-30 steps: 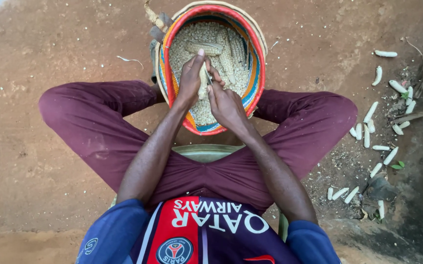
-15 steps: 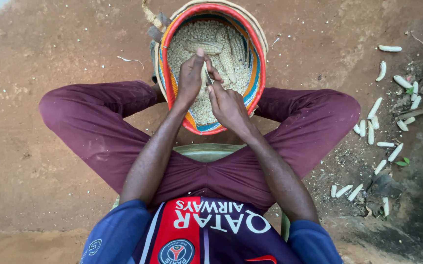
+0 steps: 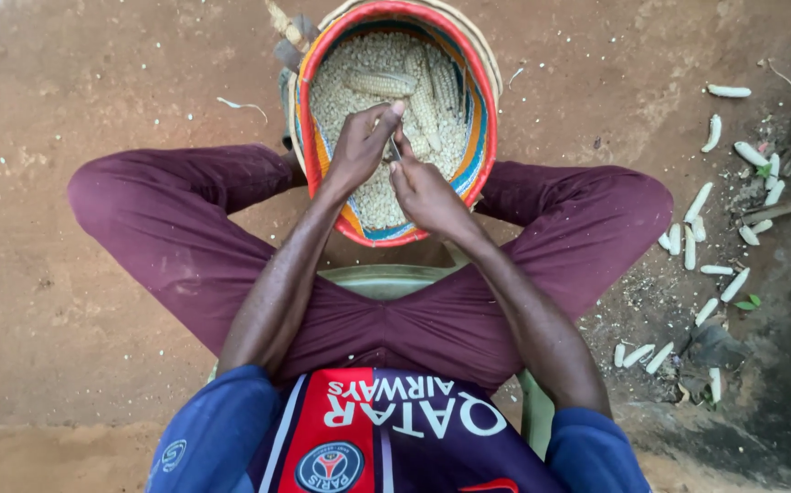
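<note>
1. We're looking straight down at a person seated on the bare dirt ground [image 3: 76, 301], knees spread wide in maroon trousers [image 3: 176, 228].
2. Between the knees sits a round woven basket [image 3: 485, 119] with a red rim and blue and orange bands, filled with loose pale maize kernels [image 3: 341, 100].
3. Both hands meet over the near half of that basket, close together and touching.
4. The left hand [image 3: 359, 151] is curled closed around something narrow, thumb up; we take it for a cob [image 3: 394, 146], though only a sliver shows between the fingers.
5. The right hand [image 3: 425, 192] presses in from the other side, fingers clenched against the same cob; how firm its hold is, we cannot tell.
6. So the cob hangs just above the kernels, inside the basket's rim, pinned between the two hands.
7. Several whole cobs [image 3: 382, 84] with their kernels on lie on top of the grain at the far side of the basket.
8. Off to the person's right, stripped white cobs [image 3: 699, 203] lie scattered across the ground, well apart from the basket.
9. A pale green seat edge [image 3: 377, 278] peeks out beneath the person.
</note>
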